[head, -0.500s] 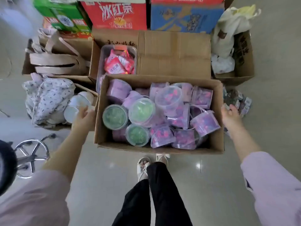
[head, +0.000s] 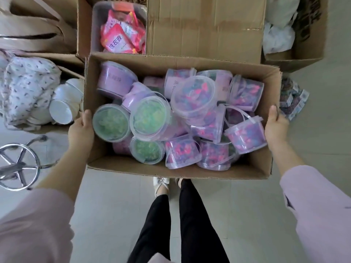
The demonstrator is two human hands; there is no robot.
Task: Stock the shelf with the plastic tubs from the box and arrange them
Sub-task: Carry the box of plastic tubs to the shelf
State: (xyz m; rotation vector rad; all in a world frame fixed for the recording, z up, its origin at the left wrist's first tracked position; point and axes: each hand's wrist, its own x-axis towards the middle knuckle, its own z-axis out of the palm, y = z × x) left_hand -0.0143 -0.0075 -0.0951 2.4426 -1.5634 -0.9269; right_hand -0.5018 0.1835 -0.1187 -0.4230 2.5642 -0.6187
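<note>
Box (head: 209,62) rose closer, gripped by left hand (head: 80,130) and right hand (head: 276,128).

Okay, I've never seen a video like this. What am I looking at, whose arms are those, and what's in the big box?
There is no machine here. A person wears a camera on the head, looking down, so the arms in pink sleeves are their own. The left hand and right hand grip opposite side walls of an open cardboard box. Inside lie jumbled plastic tubs, some with green contents, others pink and purple. Behind it, another carton holds pink packets; a chrome stool base stands on the floor at the left.
</note>
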